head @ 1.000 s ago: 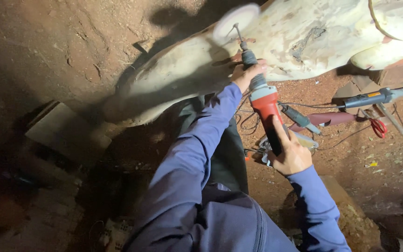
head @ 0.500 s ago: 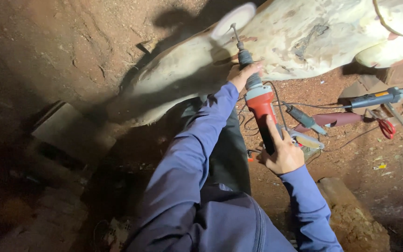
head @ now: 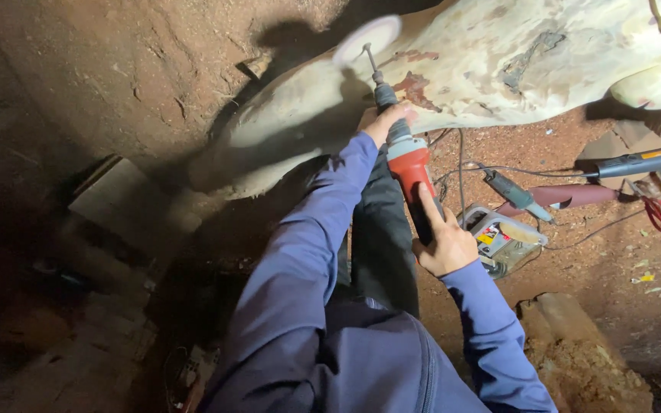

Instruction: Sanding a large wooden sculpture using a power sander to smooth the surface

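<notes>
**Grinder on the pale log, disc spinning at the near flank**

Grinder (head: 411, 172), red-bodied with a long shaft, runs from my lap up to the log (head: 514, 61), and its white disc (head: 366, 40) sits blurred right at the log's upper edge, touching or just off it, I can't tell which. My left hand (head: 390, 118) is wrapped around the neck of the tool close below the log. My right hand (head: 444, 243) is clenched on the dark rear handle, further back from the log.

The risks as I judge them: that disc is on a long thin shaft, so if it catches the rough brown patch (head: 416, 86) it could kick sideways toward my left fingers. The cord (head: 460, 164) trails down from the log near the tool and might snag. On the dirt beside the log lie a grey sander (head: 499, 239), a blue drill (head: 640, 162) and red-handled scissors (head: 658, 213).
</notes>
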